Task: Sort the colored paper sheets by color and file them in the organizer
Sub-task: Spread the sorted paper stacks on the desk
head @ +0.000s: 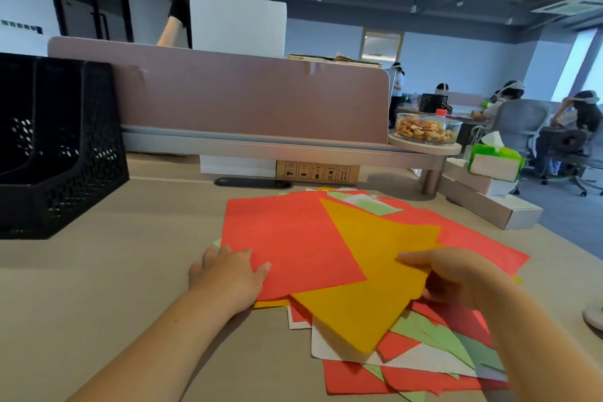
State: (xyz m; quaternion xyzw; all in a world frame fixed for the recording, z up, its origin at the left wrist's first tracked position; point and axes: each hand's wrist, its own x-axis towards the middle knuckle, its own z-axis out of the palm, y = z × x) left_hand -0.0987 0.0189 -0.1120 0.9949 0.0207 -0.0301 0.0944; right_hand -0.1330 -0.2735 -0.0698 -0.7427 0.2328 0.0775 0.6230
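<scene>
Left hand [228, 274] lies palm down, fingers spread and straight, pressing the left margin of the top red sheet [287, 238]; forearm enters from the near edge of the desk [130, 271]. Right hand [456, 281] is curled, thumb on top, fingers beneath, pinching the right edge of an orange sheet [375, 271]. Black mesh organizer [58, 147]: far left corner of the desk, upright, well apart from the papers. Orange sheet: set cornerwise, one corner toward the far edge, the opposite toward the near edge, left corner under the red sheet; long axis cannot be told. Beneath, toward the near right: fanned red, green [434, 333] and white [421, 359] sheets.
</scene>
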